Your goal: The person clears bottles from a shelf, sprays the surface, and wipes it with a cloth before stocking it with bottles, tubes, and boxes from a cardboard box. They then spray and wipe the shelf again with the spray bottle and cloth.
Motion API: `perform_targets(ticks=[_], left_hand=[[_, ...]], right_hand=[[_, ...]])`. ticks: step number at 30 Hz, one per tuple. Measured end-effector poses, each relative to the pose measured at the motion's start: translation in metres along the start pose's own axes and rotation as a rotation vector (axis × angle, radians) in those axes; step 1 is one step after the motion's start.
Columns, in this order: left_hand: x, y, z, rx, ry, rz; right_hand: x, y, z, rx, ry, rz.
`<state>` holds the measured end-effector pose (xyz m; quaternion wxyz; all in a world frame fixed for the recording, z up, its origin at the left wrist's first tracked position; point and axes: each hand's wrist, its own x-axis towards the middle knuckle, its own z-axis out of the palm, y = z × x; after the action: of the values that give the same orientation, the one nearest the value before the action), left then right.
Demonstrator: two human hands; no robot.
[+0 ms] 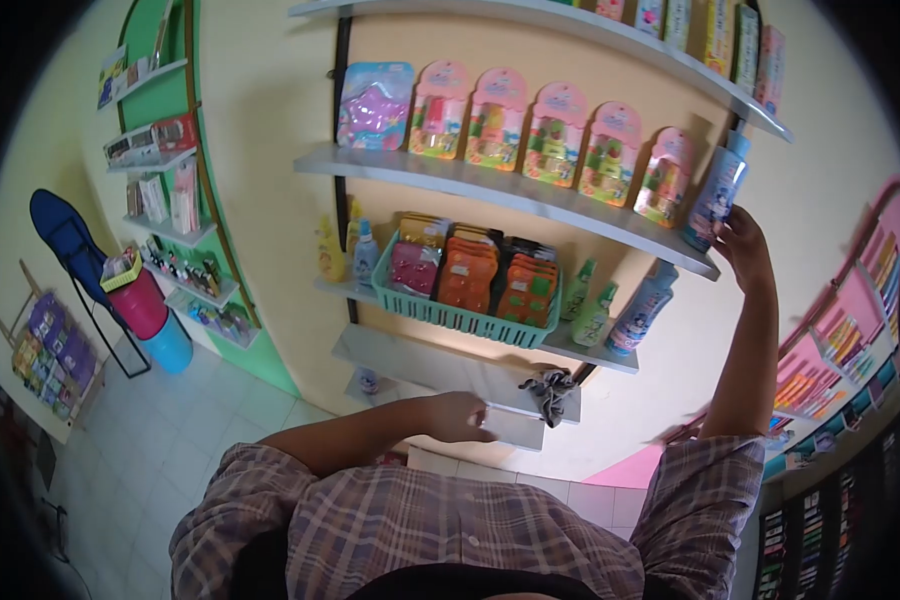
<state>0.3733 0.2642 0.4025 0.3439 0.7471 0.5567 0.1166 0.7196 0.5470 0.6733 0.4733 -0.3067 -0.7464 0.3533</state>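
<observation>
Handling of the blue bottle is the step in hand, in my judgement. The bottle is on the display shelf, close to that shelf's right end and front corner, just beside the last of the row of pink carded packs. My right hand is at the bottle's lower right side with the fingertips against it; I cannot tell whether they are closed round it. The bottle leans in this curved view, and I cannot confirm whether it stands plumb. My two hands are well apart. My left hand is low in front of my shirt, its fingers curled; nothing shows in it, but I cannot tell whether the fingers meet. It is near a grey cloth, which hangs over the front edge of a lower shelf toward its right end. On the shelf directly below the bottle, a similar bottle occupies the right end, beyond a green basket of packets. I judge that the next move calls for a level base, kept clear of the front edge and neighbouring pack.
</observation>
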Motion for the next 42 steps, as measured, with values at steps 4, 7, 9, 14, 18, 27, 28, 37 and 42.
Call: perform_targets(ticks=[4, 7, 9, 14, 18, 27, 28, 37, 42], left_hand=[[-0.044, -0.072, 0.023, -0.028, -0.151, -0.234], [-0.074, -0.13, 0.044, -0.157, -0.144, -0.34], [-0.096, -0.16, 0.057, -0.523, -0.039, -0.488], [-0.106, -0.271, 0.098, -0.371, 0.441, -0.767], [-0.102, -0.306, 0.068, -0.198, 0.932, -0.638], [-0.02, -0.448, 0.095, -0.089, 0.488, -0.668], [-0.006, -0.477, 0.111, -0.177, 0.542, -0.592], [0.033, -0.424, 0.107, -0.357, 1.042, -0.457], [0.068, -0.452, 0.11, -0.009, 0.944, -0.473]], right_hand=[[0.001, 0.008, -0.002, 0.013, -0.013, 0.07], [0.004, 0.013, -0.004, 0.032, -0.006, 0.088], [0.006, 0.019, -0.01, 0.013, 0.01, 0.097], [0.009, 0.023, -0.02, -0.163, -0.025, 0.173], [0.012, 0.028, -0.027, -0.21, 0.033, 0.212], [0.001, 0.029, -0.021, -0.188, 0.031, 0.152], [-0.002, 0.029, -0.012, -0.177, 0.039, 0.126], [-0.018, -0.001, 0.02, -0.22, -0.003, 0.098], [-0.016, 0.003, 0.025, -0.316, 0.121, 0.11]])
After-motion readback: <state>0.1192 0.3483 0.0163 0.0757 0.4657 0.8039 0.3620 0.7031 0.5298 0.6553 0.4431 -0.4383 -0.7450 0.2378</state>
